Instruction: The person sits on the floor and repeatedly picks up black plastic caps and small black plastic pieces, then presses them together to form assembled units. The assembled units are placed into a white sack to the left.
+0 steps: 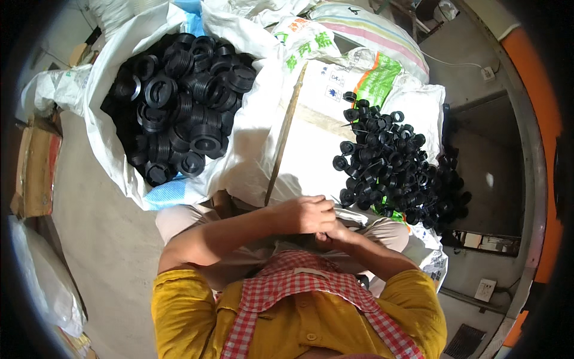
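My left hand (306,214) and my right hand (333,231) meet above my lap, just in front of the work surface. The left fingers are curled in, and whatever they hold is hidden. My right hand is closed beside and slightly below the left, partly covered by it; a dark bit shows near its fingers, too small to name. To the right of my hands lies a heap of small black plastic rings or caps (382,155), some with thin stems. On the left, a large white woven sack (236,128) stands open, full of bigger black threaded plastic caps (160,91).
White sacking (323,152) covers the surface ahead of me, with a wooden strip (286,134) between the open sack and the heap. A full striped sack (371,27) lies behind. A cardboard box (37,170) is far left; a wall socket (485,289) is at right.
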Available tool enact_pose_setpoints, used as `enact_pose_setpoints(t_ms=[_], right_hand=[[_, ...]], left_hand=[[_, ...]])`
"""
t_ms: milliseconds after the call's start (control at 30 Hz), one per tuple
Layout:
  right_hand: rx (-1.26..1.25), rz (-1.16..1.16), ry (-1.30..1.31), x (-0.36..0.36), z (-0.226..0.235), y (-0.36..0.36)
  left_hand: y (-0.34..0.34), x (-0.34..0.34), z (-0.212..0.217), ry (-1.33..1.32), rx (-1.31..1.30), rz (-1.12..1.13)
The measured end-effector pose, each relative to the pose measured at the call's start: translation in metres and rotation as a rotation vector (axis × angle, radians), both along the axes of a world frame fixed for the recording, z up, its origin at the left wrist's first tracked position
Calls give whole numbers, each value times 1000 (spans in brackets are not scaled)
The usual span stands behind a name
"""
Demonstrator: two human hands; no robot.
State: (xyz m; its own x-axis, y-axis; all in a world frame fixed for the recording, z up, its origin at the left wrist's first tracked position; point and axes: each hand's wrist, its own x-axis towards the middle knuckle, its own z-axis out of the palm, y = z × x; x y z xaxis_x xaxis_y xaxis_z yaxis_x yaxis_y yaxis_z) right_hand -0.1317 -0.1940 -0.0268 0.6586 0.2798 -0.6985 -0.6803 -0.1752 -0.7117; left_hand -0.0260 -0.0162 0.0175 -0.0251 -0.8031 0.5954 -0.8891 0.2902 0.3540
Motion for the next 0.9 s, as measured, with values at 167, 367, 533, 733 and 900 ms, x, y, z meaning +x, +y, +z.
enact_pose_setpoints(t_ms=[167,367,533,733,900], right_hand=[[1191,-550,617,-7,17,8],[1305,-875,291,-4,102,45],[-17,-993,-433,12,94,35],[233,-641,-895,8,89,32],[-423,-84,-1332,22,108,18]], left_hand=[[-3,16,9,-26,-200,280],[9,28,51,20,-223,368],[10,14,45,339,92,406],[13,16,24,1450,267,160],[20,19,10,1879,565,-400]])
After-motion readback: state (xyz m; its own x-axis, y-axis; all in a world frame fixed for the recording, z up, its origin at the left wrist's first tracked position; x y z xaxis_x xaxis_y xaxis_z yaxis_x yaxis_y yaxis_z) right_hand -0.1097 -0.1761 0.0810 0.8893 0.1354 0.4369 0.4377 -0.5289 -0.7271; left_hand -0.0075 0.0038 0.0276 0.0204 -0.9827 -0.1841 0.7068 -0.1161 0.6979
